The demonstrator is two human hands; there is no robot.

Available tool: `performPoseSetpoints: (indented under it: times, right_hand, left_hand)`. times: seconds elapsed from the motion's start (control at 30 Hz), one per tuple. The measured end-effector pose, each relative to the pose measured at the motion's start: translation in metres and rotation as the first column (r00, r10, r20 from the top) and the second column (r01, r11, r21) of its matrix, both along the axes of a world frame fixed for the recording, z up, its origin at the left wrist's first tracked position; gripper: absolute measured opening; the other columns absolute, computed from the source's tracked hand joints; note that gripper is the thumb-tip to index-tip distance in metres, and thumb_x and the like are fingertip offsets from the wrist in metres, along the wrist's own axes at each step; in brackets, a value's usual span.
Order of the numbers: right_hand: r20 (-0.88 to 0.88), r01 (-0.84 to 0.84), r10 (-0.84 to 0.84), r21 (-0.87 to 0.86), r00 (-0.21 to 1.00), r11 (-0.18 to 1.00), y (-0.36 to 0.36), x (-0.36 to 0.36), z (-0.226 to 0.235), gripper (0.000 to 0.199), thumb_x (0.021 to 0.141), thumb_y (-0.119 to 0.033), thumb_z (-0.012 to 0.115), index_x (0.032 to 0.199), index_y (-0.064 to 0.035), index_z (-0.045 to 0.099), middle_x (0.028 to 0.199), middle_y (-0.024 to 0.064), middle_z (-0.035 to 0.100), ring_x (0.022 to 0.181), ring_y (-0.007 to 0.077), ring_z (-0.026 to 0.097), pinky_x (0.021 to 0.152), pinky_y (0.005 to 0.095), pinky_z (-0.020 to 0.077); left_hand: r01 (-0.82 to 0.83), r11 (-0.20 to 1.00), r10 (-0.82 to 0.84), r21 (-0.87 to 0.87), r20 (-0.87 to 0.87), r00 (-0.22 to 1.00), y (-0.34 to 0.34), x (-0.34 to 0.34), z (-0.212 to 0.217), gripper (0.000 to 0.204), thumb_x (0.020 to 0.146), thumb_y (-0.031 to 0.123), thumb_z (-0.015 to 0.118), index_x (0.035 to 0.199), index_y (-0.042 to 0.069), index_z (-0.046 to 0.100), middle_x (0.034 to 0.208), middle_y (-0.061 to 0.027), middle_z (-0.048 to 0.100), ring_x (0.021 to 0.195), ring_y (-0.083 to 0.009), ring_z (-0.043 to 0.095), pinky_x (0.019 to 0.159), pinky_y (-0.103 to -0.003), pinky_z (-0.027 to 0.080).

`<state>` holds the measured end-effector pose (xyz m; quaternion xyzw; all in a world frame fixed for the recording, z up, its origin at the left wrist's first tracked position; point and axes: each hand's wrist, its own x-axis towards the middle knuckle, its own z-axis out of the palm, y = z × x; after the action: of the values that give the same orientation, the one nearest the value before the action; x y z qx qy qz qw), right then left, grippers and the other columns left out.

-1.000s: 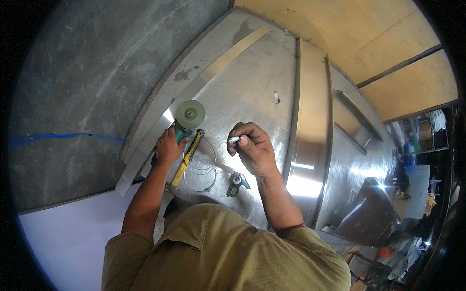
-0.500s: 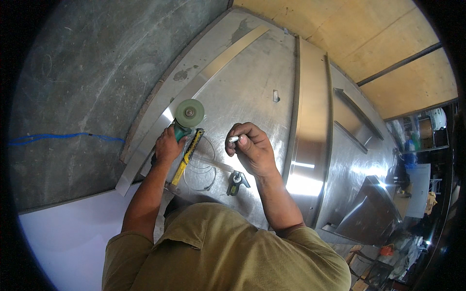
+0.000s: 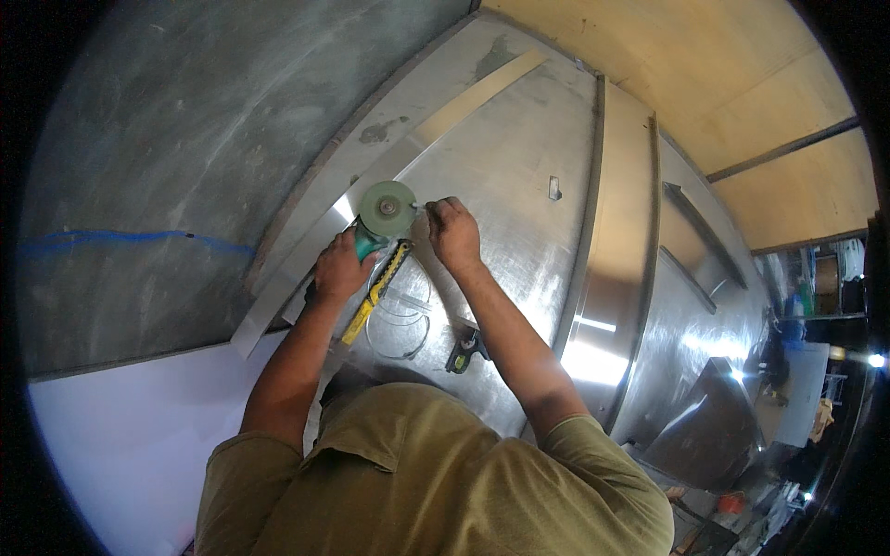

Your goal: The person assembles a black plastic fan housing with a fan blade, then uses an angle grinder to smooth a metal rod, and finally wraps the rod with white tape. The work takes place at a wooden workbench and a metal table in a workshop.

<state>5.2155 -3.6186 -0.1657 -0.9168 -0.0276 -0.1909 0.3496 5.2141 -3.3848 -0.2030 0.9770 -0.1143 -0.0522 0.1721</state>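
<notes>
My left hand (image 3: 340,269) is wrapped round the green body of an angle grinder (image 3: 369,239), with its greenish disc (image 3: 387,209) facing up. Beyond the disc's right edge, my right hand (image 3: 454,236) pinches a small silvery rod-like piece (image 3: 418,206). The piece's tip is at or very close to the disc rim; I cannot tell if they touch. A yellow and black snap-off knife (image 3: 375,295) lies between my forearms. Near my right forearm is a combination square's dark head (image 3: 465,348). A thin wire loop (image 3: 399,352) lies beside the knife.
A large steel sheet (image 3: 501,139) covers the work surface, with a long metal strip (image 3: 464,97) along its left side. Bent metal channels (image 3: 616,213) lie to the right. A small metal piece (image 3: 554,188) rests on the sheet. Blue cord (image 3: 139,238) crosses the floor at left.
My right hand has moved left and forward, bringing the small silvery piece to the grinder disc's edge. My left hand keeps its hold on the grinder. The whole view has shifted slightly.
</notes>
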Motion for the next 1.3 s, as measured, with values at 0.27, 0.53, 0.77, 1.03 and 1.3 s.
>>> performPoseSetpoints:
  times: [0.27,0.53,0.77,1.03,1.3]
  right_hand:
    - [0.111,-0.112,0.121,-0.087,0.986,0.99,-0.011,0.012,-0.011,0.016,0.083,-0.003,0.063,0.095,-0.0061,0.071,0.091,0.012,0.066,0.084,0.0337,0.063,0.075,0.0419,0.0522]
    - [0.072,-0.172,0.189,-0.194,0.979,0.966,-0.011,0.008,-0.002,0.02,0.077,-0.001,0.063,0.095,-0.006,0.072,0.091,0.0108,0.066,0.084,0.0318,0.059,0.074,0.0397,0.0509]
    - [0.097,-0.182,0.205,-0.208,0.974,0.961,-0.012,0.006,-0.003,0.019,0.077,0.0,0.063,0.094,-0.005,0.071,0.09,0.0104,0.065,0.084,0.0315,0.059,0.074,0.0397,0.0512]
    - [0.078,-0.186,0.206,-0.207,0.975,0.961,-0.013,0.002,-0.005,0.017,0.079,0.0,0.062,0.094,-0.0042,0.071,0.09,0.0108,0.065,0.083,0.0315,0.059,0.073,0.0401,0.051]
    - [0.084,-0.181,0.199,-0.187,0.976,0.966,-0.018,-0.004,-0.006,0.015,0.08,0.0,0.063,0.092,-0.0041,0.07,0.09,0.0115,0.065,0.083,0.032,0.059,0.072,0.0405,0.0503]
  left_hand:
    - [-0.005,1.0,0.005,0.006,0.046,0.999,0.001,-0.002,-0.005,0.069,0.085,0.042,0.069,0.132,-0.001,0.043,0.117,-0.0213,0.058,0.11,-0.0378,0.059,0.092,-0.047,0.048]
    - [-0.018,1.0,0.018,0.023,-0.002,1.0,0.0,0.001,-0.004,0.07,0.085,0.042,0.07,0.133,-0.001,0.043,0.117,-0.0211,0.058,0.11,-0.0368,0.059,0.093,-0.046,0.048]
    - [-0.014,1.0,0.015,-0.017,0.022,1.0,-0.001,0.0,-0.002,0.072,0.084,0.042,0.071,0.134,-0.001,0.041,0.12,-0.0219,0.058,0.113,-0.0373,0.058,0.095,-0.047,0.047]
    - [-0.02,1.0,0.02,-0.012,0.001,1.0,-0.003,-0.001,0.004,0.071,0.084,0.042,0.071,0.132,-0.001,0.043,0.118,-0.0222,0.058,0.111,-0.0381,0.059,0.093,-0.047,0.049]
    - [-0.004,1.0,0.005,-0.026,0.031,1.0,-0.003,-0.001,0.001,0.07,0.084,0.041,0.071,0.132,-0.001,0.043,0.116,-0.0227,0.059,0.108,-0.0384,0.06,0.092,-0.047,0.049]
